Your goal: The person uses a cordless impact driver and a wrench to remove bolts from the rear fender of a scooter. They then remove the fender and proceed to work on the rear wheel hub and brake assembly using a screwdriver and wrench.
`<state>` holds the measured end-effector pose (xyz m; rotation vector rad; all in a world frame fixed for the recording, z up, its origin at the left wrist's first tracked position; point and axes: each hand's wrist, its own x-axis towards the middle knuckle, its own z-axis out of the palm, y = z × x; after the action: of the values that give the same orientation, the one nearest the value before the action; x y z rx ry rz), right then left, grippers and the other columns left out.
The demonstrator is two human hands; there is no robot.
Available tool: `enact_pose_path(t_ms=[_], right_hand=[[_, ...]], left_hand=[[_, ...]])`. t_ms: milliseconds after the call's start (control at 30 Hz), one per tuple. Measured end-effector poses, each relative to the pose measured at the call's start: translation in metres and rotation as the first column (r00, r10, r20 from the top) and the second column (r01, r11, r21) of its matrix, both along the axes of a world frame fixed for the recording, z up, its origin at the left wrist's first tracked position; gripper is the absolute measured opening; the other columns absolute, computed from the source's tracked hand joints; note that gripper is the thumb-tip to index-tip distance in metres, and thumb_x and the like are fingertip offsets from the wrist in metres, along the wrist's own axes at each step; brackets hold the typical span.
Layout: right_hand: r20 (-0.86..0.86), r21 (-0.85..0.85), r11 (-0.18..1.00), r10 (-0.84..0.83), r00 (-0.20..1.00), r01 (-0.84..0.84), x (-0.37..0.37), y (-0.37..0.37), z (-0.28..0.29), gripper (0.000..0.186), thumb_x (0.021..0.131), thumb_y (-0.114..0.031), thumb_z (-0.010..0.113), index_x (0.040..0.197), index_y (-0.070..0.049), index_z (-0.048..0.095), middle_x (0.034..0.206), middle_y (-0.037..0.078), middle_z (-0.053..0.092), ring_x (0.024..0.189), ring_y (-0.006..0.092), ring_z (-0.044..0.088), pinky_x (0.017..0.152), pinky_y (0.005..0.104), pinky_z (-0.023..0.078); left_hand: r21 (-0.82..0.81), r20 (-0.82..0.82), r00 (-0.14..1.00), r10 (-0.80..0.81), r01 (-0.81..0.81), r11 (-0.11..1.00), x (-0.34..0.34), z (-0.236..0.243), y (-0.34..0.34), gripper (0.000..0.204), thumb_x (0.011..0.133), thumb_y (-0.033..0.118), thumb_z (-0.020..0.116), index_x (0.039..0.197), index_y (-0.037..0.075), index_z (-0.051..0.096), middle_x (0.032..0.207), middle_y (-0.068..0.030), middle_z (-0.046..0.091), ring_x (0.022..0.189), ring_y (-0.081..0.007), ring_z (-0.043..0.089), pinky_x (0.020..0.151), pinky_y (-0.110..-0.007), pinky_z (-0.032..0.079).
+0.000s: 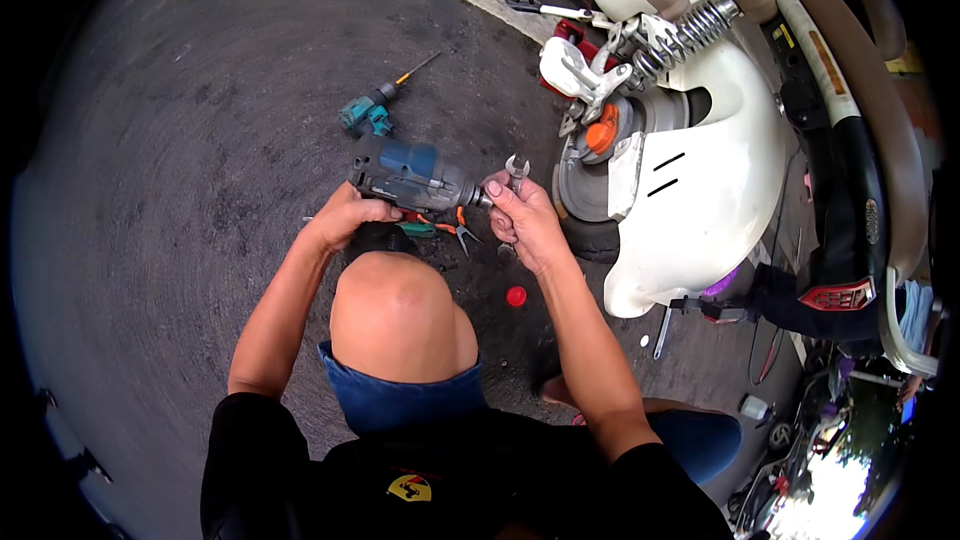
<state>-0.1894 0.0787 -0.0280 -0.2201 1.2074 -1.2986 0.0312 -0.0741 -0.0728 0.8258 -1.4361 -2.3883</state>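
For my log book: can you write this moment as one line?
left hand: grips blue power driver | right hand: holds wrench at driver's nose | ground: teal drill, pliers, red cap | white scooter alongside

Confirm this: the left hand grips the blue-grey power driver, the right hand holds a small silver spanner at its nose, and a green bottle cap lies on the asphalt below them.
Wrong on one point: the bottle cap is red, not green, as the head view shows. The left hand does grip the blue-grey power driver, and the right hand holds the small silver spanner.
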Motion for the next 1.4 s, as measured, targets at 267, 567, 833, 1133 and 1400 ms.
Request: enact_pose_path(t_ms=[267,567,833,1133,1400], right_hand=[[0.258,-0.274,0.897,-0.279,0.925,0.346,0.004,0.014,0.023,0.027,0.096,-0.031,0.050,0.108,-0.007,0.052,0.078,0.004,0.056,0.053,0.0071,0.040,0.043,0.0209,0.030],[0.004,0.072,0.854,-0.517,0.856,0.516,0.003,0.055,0.008,0.037,0.097,-0.014,0.042,0.132,-0.002,0.043,0.090,0.010,0.060,0.064,0.0100,0.048,0.054,0.0238,0.040],[-0.087,-0.026,0.957,-0.291,0.953,0.290,0.009,0.042,0.035,0.038,0.100,-0.013,0.037,0.138,-0.008,0.038,0.087,0.013,0.061,0.060,0.0135,0.055,0.056,0.0278,0.048],[0.003,-0.078,0.884,-0.462,0.887,0.461,-0.005,0.044,0.061,0.040,0.094,-0.005,0.041,0.135,-0.001,0.041,0.109,0.018,0.060,0.088,0.0207,0.062,0.079,0.0341,0.055],[0.043,0.194,0.922,-0.349,0.936,0.335,0.010,0.063,0.069,0.038,0.098,-0.013,0.040,0.136,-0.011,0.042,0.084,0.013,0.063,0.064,0.0165,0.060,0.057,0.0278,0.050]], left_hand=[[0.285,-0.252,0.967,0.041,0.034,0.958,-0.031,0.022,0.000,0.073,0.075,0.051,0.073,0.124,0.001,0.052,0.115,-0.0142,0.061,0.100,-0.0245,0.062,0.083,-0.039,0.053],[0.148,-0.342,0.906,0.250,-0.211,0.966,-0.094,0.050,-0.052,0.059,0.086,0.051,0.060,0.120,0.003,0.055,0.103,-0.0118,0.066,0.088,-0.0177,0.064,0.071,-0.032,0.054],[-0.007,-0.318,0.942,0.106,-0.114,0.993,-0.152,0.070,-0.081,0.046,0.086,0.040,0.062,0.111,0.003,0.058,0.096,-0.0090,0.065,0.084,-0.0154,0.063,0.066,-0.030,0.055],[-0.064,-0.206,0.977,0.055,-0.070,0.996,-0.188,0.087,-0.087,0.049,0.081,0.045,0.066,0.106,0.003,0.062,0.091,-0.0077,0.066,0.078,-0.0153,0.062,0.064,-0.029,0.053],[-0.391,-0.172,0.968,-0.184,0.104,0.914,-0.198,0.078,-0.140,0.057,0.072,0.038,0.076,0.113,0.002,0.061,0.104,-0.0074,0.065,0.097,-0.0179,0.060,0.091,-0.034,0.046]])
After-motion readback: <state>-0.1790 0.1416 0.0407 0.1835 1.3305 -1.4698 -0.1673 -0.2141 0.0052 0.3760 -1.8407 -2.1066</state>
